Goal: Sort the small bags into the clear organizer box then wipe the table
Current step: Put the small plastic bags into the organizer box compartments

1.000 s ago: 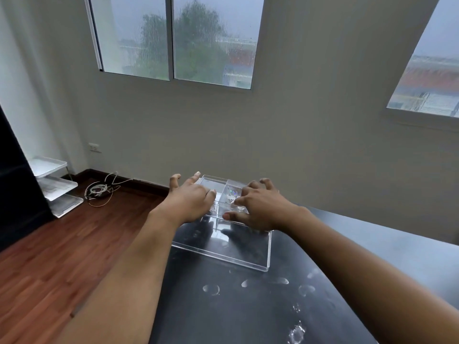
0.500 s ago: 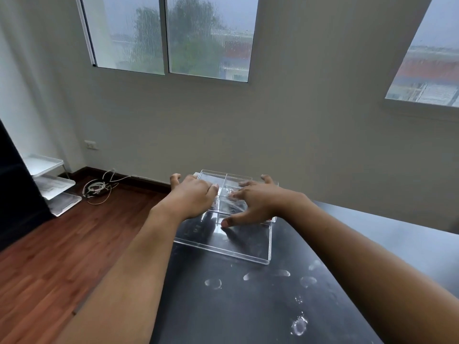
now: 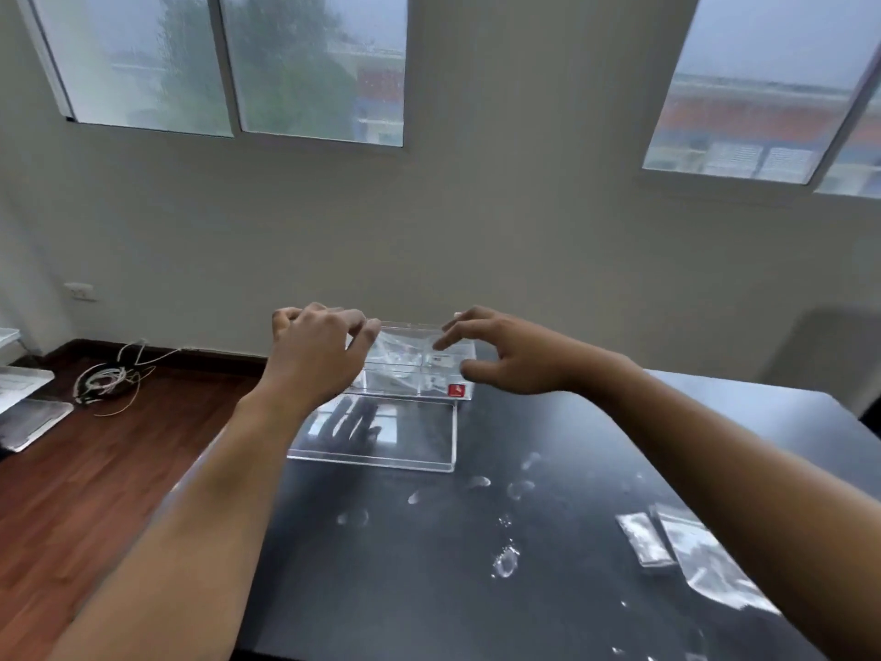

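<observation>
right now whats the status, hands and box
Left hand and right hand open over the clear box, no firm grip visible. Lid lying in front. Two small bags still on table, wet spots.

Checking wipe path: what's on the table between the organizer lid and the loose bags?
Head view: only droplets on the black table, between the lid and the bags. No other objects there.

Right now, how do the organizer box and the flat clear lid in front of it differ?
The organizer box is deeper, divided into compartments and has bags inside; the lid is a shallow, undivided tray, empty. Both hands hover at the box; none at the lid. Both are clear plastic on the black table.
</observation>
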Demonstrator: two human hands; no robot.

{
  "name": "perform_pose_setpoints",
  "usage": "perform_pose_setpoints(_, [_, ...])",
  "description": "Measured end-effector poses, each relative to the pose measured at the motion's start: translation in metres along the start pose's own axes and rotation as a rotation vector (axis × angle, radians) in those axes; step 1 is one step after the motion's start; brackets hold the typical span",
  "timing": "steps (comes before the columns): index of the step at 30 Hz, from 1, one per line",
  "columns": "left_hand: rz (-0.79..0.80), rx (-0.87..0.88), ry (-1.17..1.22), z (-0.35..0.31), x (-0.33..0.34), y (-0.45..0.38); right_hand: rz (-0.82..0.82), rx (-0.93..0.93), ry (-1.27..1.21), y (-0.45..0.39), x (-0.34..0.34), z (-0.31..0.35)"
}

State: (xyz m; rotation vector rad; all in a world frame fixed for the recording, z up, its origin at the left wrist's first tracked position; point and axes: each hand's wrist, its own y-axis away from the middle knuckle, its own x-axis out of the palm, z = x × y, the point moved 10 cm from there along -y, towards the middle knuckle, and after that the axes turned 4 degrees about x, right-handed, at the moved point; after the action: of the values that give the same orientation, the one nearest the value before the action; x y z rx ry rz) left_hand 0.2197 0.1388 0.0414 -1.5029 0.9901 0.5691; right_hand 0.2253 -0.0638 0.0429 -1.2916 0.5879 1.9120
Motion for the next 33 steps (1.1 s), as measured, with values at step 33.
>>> perform_pose_setpoints(33, [0.77,0.415,0.395,-0.291,0.085,0.104,0.193,0.542,0.183,0.234,-0.001,-0.122])
